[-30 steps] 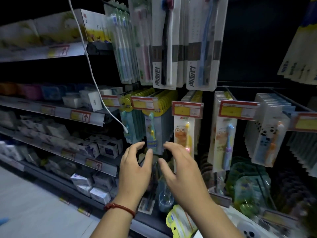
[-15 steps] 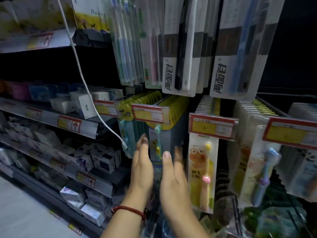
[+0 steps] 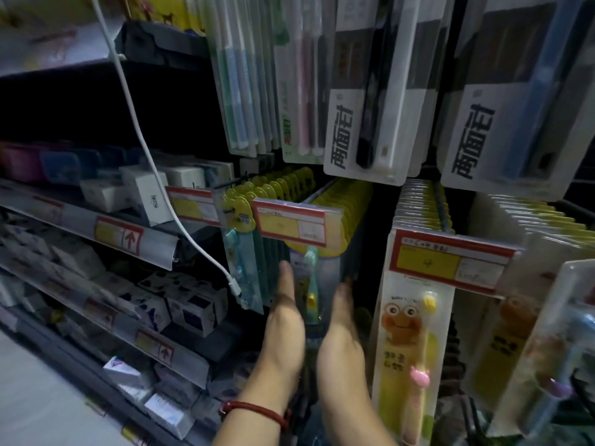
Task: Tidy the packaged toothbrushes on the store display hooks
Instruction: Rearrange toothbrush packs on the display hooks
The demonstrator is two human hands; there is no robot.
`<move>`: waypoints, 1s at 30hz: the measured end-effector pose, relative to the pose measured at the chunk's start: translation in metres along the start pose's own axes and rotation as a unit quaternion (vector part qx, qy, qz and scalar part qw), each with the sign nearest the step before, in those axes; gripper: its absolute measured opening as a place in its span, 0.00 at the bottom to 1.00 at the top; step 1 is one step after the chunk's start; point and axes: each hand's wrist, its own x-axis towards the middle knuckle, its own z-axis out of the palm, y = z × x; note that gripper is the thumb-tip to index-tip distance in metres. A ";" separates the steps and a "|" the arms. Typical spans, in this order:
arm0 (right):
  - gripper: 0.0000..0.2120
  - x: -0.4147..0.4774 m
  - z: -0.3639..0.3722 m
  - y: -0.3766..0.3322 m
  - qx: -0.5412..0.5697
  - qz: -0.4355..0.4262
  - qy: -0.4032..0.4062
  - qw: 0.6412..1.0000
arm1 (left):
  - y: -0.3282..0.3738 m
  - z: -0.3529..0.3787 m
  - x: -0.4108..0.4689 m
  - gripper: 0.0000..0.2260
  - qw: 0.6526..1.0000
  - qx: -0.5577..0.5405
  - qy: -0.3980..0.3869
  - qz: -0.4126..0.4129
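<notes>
Left hand [image 3: 285, 323]: edge-on at 9 o'clock of the pack row, palm turned toward it
Left fingers [image 3: 286, 278]: straight and pressed together, flat against the row's side; thumb hidden
Right hand [image 3: 341, 339]: edge-on at 3 o'clock of the row, palm facing the left hand
Right fingers [image 3: 343, 294]: straight and pressed together, laid along the row's other side; the tips are dim against a dark gap
Pack row [image 3: 325, 268]: toothbrush packs with yellow headers, hanging on a hook at 6 o'clock of the tag, between the two hands; the front pack shows a teal and yellow brush
Tag [image 3: 291, 222]: red and yellow, at the hook's front end, at 12 o'clock of the hands
Teal packs [image 3: 244, 275]: next row, just beside the left hand at its 10 o'clock
Frog pack [image 3: 405, 333]: near the right hand at its 3 o'clock, under its own tag
Long packs [image 3: 367, 101]: hanging above, at 12 o'clock of the pack row
Cable [image 3: 141, 140]: white, running down from 11 o'clock of the view; its plug end is beside the teal packs
Bracelet [image 3: 257, 412]: red, on the left wrist
Boxes [image 3: 190, 310]: on shelves at 9 o'clock of the hands
</notes>
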 end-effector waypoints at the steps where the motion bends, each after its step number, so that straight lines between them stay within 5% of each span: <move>1: 0.28 0.002 0.000 0.001 0.001 0.001 -0.001 1.000 | 0.002 0.002 -0.001 0.12 1.000 -0.017 0.006 0.004; 10: 0.28 0.000 0.004 0.007 -0.018 0.000 0.008 1.000 | 0.005 0.003 -0.011 0.11 0.999 0.000 0.007 0.047; 27: 0.30 -0.010 -0.020 0.020 -0.160 -0.052 -0.037 0.985 | -0.001 -0.022 -0.023 0.35 0.996 0.078 0.009 0.049; 30: 0.30 -0.017 -0.030 0.026 -0.187 -0.069 -0.042 0.979 | -0.003 -0.037 -0.033 0.23 0.988 0.143 0.005 0.058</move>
